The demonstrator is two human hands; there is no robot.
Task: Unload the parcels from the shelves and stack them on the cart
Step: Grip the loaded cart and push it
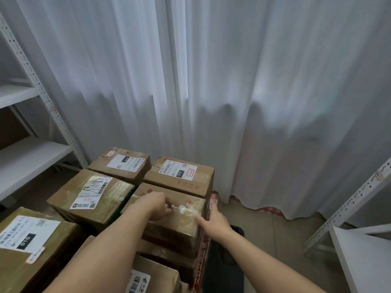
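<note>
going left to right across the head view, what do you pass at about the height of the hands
Left shelf → box with glossy taped label → left hand → taped box under both hands → right hand → right shelf

Both forearms are bare to the frame's edge, with no sleeves, rings or watch visible.

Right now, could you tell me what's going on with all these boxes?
A person is stacking cardboard parcels. Both hands are on one taped box atop the pile: the left hand rests curled on its top, and the right hand presses against its right side with fingers extended. Several labelled parcels already sit around it. The white shelves on the left look largely emptied, and a white curtain hangs behind.
</note>
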